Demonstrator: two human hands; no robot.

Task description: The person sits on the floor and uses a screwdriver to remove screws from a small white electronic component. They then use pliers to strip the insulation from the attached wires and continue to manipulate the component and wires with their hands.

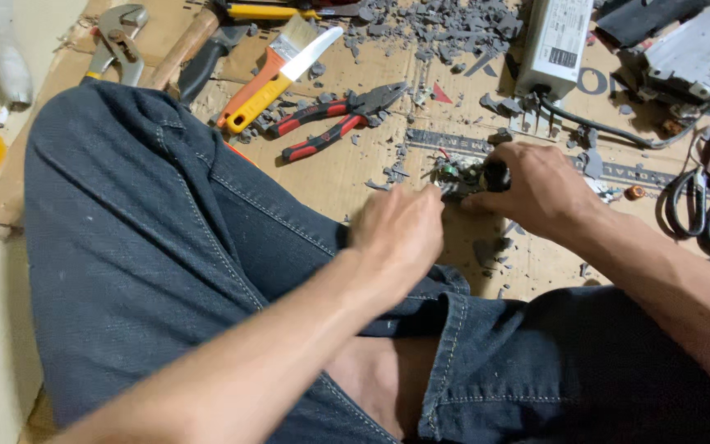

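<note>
Both my hands meet over a small circuit board (458,176) with green and black parts, held just above the cardboard sheet (347,168) on the floor. My left hand (398,231) pinches the board's near-left edge with closed fingers. My right hand (536,191) grips its right side, fingers wrapped around a black component. My denim-clad knees fill the lower part of the head view.
Red-handled pliers (334,120), an orange-handled brush (269,70), a hammer (182,45), a pipe wrench (117,45) and grey rubble (437,25) lie farther out. A white metal box (554,45) with a cable and scissors (708,205) are at right.
</note>
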